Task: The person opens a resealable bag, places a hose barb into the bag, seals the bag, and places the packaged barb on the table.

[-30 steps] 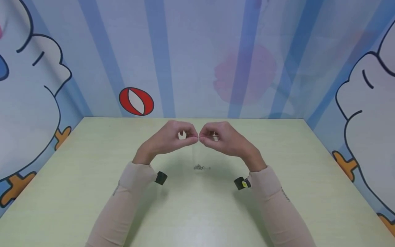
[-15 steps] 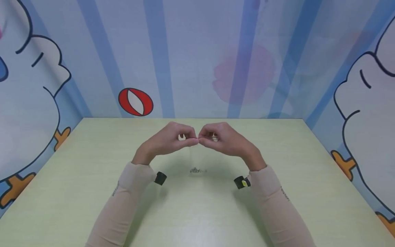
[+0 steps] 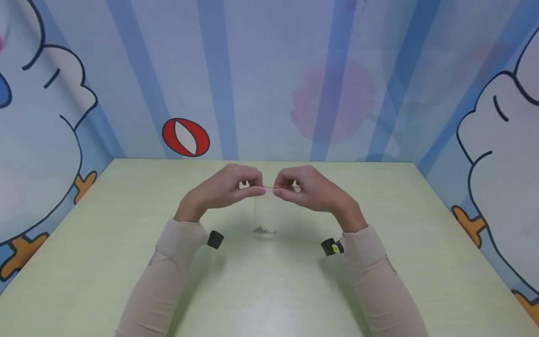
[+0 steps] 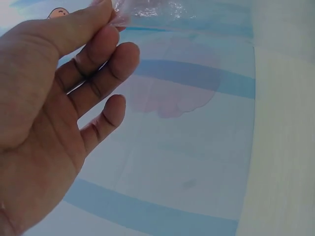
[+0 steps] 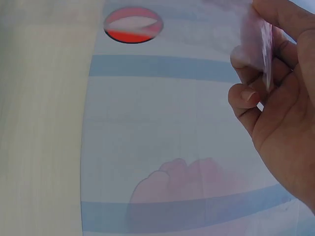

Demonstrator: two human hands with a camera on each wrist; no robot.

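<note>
A clear plastic zip bag (image 3: 269,187) is stretched between both hands, its thin reddish top line running from one to the other. My left hand (image 3: 227,186) pinches this edge between thumb and index finger; in the left wrist view the shiny film (image 4: 157,11) leads away from the fingertips. My right hand (image 3: 309,189) pinches the same edge, and its end of the film (image 5: 258,46) passes across the palm. Below the fingers a small silvery chain-like piece (image 3: 263,230) shows, seemingly in the bottom of the bag. The transparent sides are hardly visible.
Under the hands lies a pale yellow-green table (image 3: 269,290). Behind it rises a blue striped backdrop (image 3: 269,93) with cartoon figures and a red printed ball (image 3: 185,137). Small black devices sit at the left wrist (image 3: 215,239) and right wrist (image 3: 331,247).
The fingertips, nearly touching before, have drawn apart, mostly by my left hand sliding left. A short stretch of bag edge now shows between them. The silvery piece has shifted left too.
</note>
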